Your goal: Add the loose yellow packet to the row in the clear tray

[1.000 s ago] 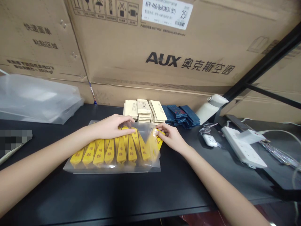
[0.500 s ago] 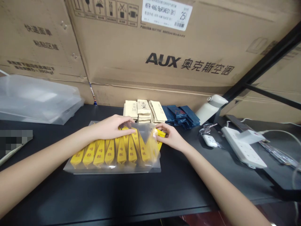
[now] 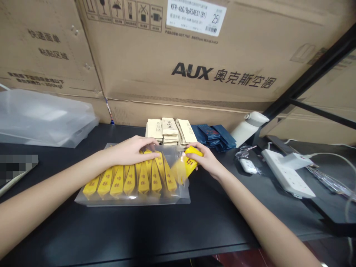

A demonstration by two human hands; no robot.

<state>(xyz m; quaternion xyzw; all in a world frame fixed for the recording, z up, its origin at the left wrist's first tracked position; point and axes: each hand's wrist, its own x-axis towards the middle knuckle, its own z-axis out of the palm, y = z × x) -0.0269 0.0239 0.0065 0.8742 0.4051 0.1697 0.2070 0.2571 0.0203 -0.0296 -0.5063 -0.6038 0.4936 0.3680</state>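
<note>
A clear plastic box [image 3: 96, 202] stands in front of me with several yellow packets [image 3: 130, 181] leaning in a row inside it. My left hand [image 3: 136, 150] lies across the box's back edge, thumb over the packets and fingers curled behind; their tips are partly hidden. At the box's right end, my right hand [image 3: 207, 159] pinches another yellow packet [image 3: 190, 165]. That packet is tilted, its lower left part seen through the clear plastic and its top outside the end of the box.
Behind the box stand stacks of cream packets [image 3: 170, 128] and a pile of dark blue packets [image 3: 214, 137]. A white bottle [image 3: 249, 128], an earphone case [image 3: 248, 166] and a power strip [image 3: 289, 174] lie to the right. Another plastic box [image 3: 41, 116] is at left, before large cartons [image 3: 139, 66].
The packet in my right hand has turned and moved up and to the right, so more of its printed face shows. My left hand and the box have stayed in place.
</note>
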